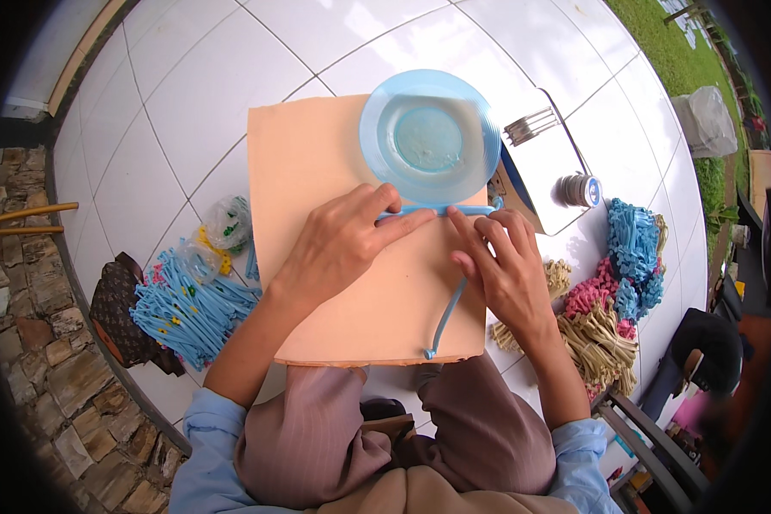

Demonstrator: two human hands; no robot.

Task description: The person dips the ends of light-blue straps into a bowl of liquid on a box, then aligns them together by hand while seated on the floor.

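A light blue cord (421, 208) stretches between my two hands, over a peach-coloured board (334, 317) on my lap. My left hand (338, 240) is closed on the cord's left part, with one finger straight along it. The fingers of my right hand (505, 265) are bent, and the index fingertip presses the cord near its middle. From under the right hand a blue tail (447, 317) runs down the board to a small knot near its front edge. Just beyond my fingers sits a translucent blue plate (385, 141), its bottom wet-looking.
Blue cord pieces (193, 300) are heaped at left beside a brown patterned bag (120, 300). On the right are bundled blue (632, 236), pink (593, 291) and beige cords (600, 343). A wire spool (579, 190) lies on a white tray (548, 158) beyond the board.
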